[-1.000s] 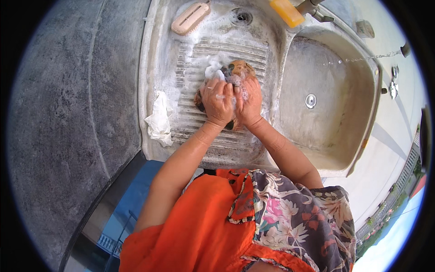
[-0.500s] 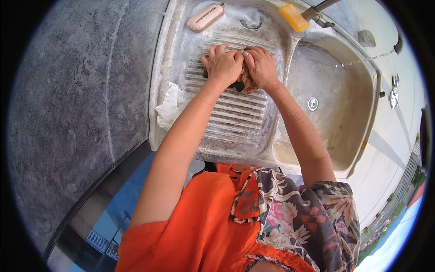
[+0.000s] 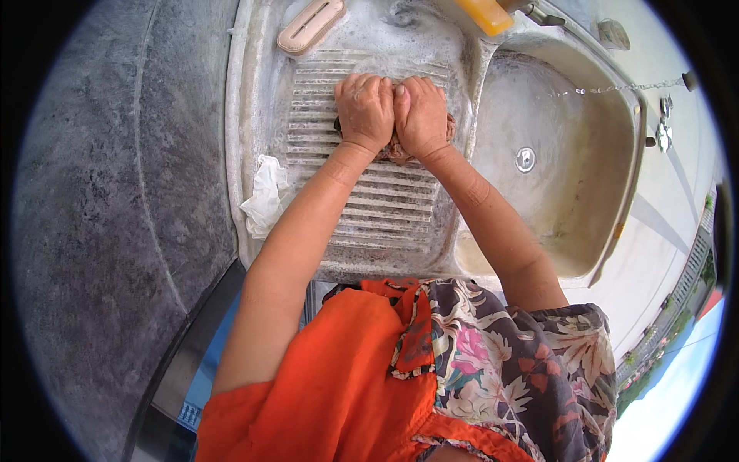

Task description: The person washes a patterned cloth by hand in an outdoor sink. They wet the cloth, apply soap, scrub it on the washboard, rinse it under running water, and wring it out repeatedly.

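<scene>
My left hand and my right hand press side by side on a bunched, dark, patterned cloth, thumbs close together. Their fingers curl down over it, and most of the cloth is hidden beneath them. It lies against the ridged washboard built into the left half of a stone-like sink. Foamy water spreads over the far end of the ridges. Beyond my left hand rests a pale pink, oval, slotted piece, perhaps a scrub brush lying bristles down.
An orange bar of soap sits on the far ledge near a tap. A crumpled white piece lies at the washboard's left. Water streams into the right basin, which has a drain. A dark grey counter adjoins on the left.
My fingers, spread before, have drawn in and curled over the cloth, which shows less. The whole view has shifted, so the sink appears farther left and up.
</scene>
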A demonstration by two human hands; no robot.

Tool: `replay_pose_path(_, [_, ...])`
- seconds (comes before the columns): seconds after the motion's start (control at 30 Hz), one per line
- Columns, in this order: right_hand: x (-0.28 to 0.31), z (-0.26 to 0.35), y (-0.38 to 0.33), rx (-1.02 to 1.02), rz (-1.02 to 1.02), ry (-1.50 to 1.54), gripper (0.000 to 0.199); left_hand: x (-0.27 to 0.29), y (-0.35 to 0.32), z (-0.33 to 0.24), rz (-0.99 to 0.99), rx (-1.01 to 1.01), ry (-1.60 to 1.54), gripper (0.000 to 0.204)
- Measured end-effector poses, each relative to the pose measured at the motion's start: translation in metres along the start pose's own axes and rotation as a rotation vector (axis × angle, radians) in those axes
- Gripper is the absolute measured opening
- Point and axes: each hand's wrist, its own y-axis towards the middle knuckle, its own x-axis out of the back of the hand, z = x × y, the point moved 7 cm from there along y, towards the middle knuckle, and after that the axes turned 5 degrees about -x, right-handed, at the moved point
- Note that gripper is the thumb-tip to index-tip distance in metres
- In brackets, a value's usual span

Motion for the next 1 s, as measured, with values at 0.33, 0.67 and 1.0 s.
replay_pose_path(0.33, [0.032,0.011,-0.061,-0.056,0.169,0.001,0.060,0.037,-0.051,-0.032,0.199,-0.022,-0.119,0.027])
replay_pose_path(0.67, [0.030,0.017,-0.074,0.085,0.060,0.295,0.018,0.029,-0.079,-0.039,0.055,-0.021,-0.278,0.015])
replay_pose_path(1.0, [0.021,0.007,-0.038,0.007,0.168,0.281,0.022,0.008,-0.042,-0.009,0.410,0.134,-0.393,0.027])
